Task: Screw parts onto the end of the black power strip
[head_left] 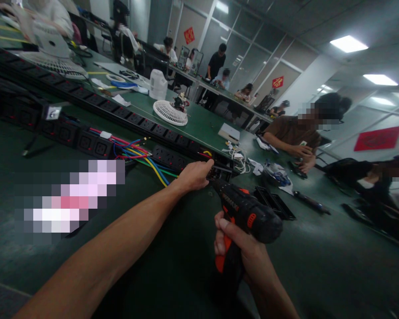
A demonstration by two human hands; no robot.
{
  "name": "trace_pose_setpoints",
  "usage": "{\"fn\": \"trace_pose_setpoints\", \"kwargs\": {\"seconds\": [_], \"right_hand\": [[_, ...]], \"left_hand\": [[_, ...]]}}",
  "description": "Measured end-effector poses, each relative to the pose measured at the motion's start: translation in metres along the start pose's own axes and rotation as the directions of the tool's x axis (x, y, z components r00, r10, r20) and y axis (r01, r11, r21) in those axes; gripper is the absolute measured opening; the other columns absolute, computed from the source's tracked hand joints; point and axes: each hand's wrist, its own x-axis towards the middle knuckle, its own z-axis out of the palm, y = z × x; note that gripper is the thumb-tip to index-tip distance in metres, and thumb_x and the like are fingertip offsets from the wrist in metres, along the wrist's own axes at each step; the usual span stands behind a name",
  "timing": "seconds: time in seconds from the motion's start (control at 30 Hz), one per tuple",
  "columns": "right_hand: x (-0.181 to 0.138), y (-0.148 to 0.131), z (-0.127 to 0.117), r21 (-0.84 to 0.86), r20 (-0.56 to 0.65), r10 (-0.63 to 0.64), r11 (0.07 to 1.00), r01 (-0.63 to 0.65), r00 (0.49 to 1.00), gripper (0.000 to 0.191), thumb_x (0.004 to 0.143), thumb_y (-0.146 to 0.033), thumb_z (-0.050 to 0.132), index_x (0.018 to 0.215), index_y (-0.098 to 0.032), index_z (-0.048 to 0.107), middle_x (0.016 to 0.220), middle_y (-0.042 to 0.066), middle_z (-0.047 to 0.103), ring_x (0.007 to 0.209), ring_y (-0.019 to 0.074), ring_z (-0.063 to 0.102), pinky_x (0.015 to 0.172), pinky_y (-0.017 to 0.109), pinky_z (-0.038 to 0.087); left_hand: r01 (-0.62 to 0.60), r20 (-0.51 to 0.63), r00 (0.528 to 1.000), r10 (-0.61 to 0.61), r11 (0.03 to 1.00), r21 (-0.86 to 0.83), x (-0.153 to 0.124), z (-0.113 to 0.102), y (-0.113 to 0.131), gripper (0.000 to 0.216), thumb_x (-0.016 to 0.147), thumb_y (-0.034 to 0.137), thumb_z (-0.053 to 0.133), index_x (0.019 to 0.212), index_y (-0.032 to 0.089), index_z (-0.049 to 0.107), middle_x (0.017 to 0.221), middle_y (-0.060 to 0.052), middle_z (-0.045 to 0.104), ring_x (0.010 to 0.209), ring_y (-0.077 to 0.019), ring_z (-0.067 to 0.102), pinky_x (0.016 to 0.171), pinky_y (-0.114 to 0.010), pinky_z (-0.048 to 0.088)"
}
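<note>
My right hand wrapped tight round drill grip; my left hand curled, pinching end of power strip on green table, beside coloured wires. Bit tip hidden at left fingertips. Judgement: hold drill square to strip, slow trigger, fingers off bit

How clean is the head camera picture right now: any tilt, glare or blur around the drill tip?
Head view: strongly tilted, with wide-angle bending at the edges; ceiling lights blown out white, green table dim; cordless drill and right hand fairly sharp; the bit's tip by the left hand is lost against the black power strip; a pixelated patch masks part of the left.
</note>
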Motion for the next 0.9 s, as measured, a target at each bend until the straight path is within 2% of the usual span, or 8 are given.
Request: {"fn": "trace_pose_setpoints", "kwargs": {"seconds": [0.33, 0.53, 0.9], "right_hand": [[-0.0005, -0.0037, 0.0010, -0.009, 0.011, -0.002, 1.000, 0.002, 1.000, 0.034, 0.091, -0.050, 0.075, 0.098, -0.019, 0.063, 0.054, -0.002, 0.063, 0.052, 0.0164, 0.059, 0.053, 0.029, 0.050], [0.0005, -0.0012, 0.0008, 0.006, 0.007, -0.002, 1.000, 0.002, 1.000, 0.036, 0.091, -0.051, 0.075, 0.104, -0.019, 0.062, 0.054, -0.003, 0.063, 0.050, 0.0162, 0.058, 0.052, 0.029, 0.049], [0.0002, -0.0003, -0.0006, 0.003, 0.003, -0.003, 1.000, 0.003, 1.000, 0.033, 0.092, -0.050, 0.074, 0.099, -0.020, 0.062, 0.053, -0.003, 0.062, 0.050, 0.0161, 0.057, 0.052, 0.029, 0.049]], "left_hand": [[0.008, -0.007, 1.000, -0.008, 1.000, 0.001, 0.0007, 0.0018, -0.0005, 0.039, 0.088, 0.027, 0.060, 0.125, 0.022, 0.048, 0.116, -0.012, 0.073, 0.107, -0.0290, 0.070, 0.090, -0.037, 0.053], [0.017, 0.001, 1.000, -0.017, 1.000, -0.009, 0.0011, 0.0020, -0.0004, 0.036, 0.091, 0.031, 0.058, 0.125, 0.023, 0.049, 0.115, -0.012, 0.073, 0.108, -0.0288, 0.070, 0.089, -0.037, 0.053], [0.017, -0.003, 1.000, -0.017, 1.000, 0.006, 0.0006, 0.0019, -0.0004, 0.039, 0.089, 0.027, 0.061, 0.125, 0.022, 0.049, 0.116, -0.011, 0.073, 0.108, -0.0289, 0.070, 0.089, -0.037, 0.054]]}}
